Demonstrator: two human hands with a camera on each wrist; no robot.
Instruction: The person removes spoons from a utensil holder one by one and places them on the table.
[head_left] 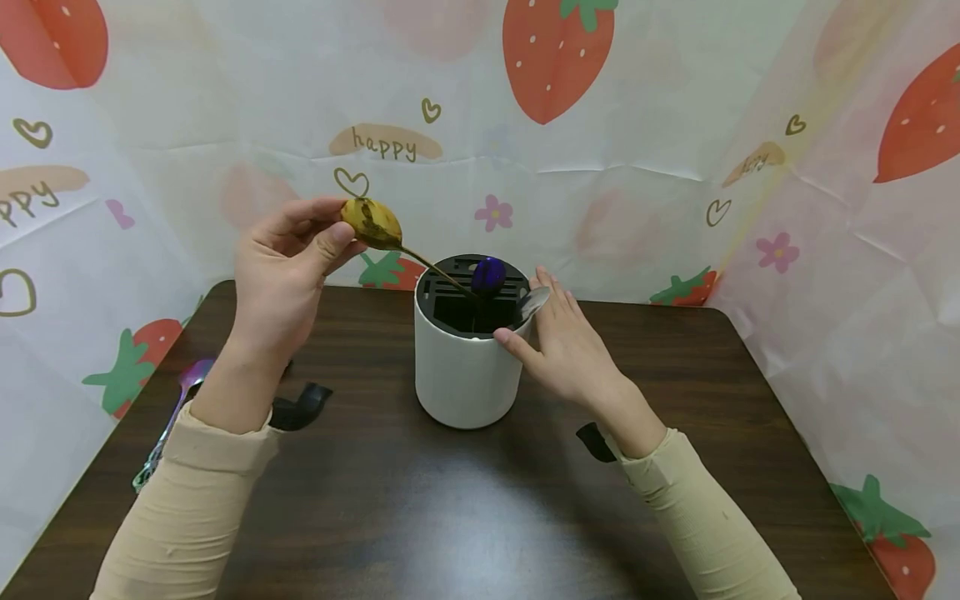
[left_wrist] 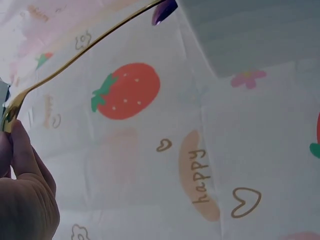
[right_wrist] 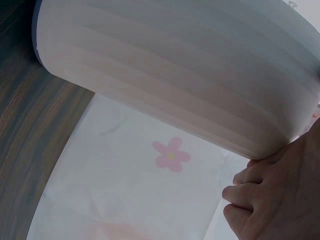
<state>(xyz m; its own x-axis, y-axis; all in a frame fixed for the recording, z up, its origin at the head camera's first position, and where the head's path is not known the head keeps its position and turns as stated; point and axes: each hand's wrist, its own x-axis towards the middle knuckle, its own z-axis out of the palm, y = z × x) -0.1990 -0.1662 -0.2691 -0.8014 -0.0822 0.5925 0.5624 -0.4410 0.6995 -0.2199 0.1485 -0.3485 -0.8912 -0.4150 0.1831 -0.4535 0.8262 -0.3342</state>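
Note:
My left hand [head_left: 288, 258] pinches the bowl of a gold spoon [head_left: 372, 223] between thumb and fingers, above and left of a white utensil holder [head_left: 467, 379]. The spoon's thin handle slants down into the large opening in the holder's black slotted top [head_left: 442, 287]; its far end is hidden inside. A dark blue spoon [head_left: 488, 277] and a silver spoon [head_left: 534, 304] stand bowl-up in the holder. My right hand [head_left: 566, 346] rests against the holder's right side near the rim, its fingers extended. In the right wrist view the fingers [right_wrist: 245, 190] lie by the holder's wall [right_wrist: 175, 70].
On the left of the dark wooden table [head_left: 360, 500], partly behind the left forearm, lies a rainbow-coloured spoon [head_left: 193, 373]. A strawberry-print cloth [head_left: 637, 108] hangs behind the table and along both sides. Black straps [head_left: 300, 406] show at the wrists.

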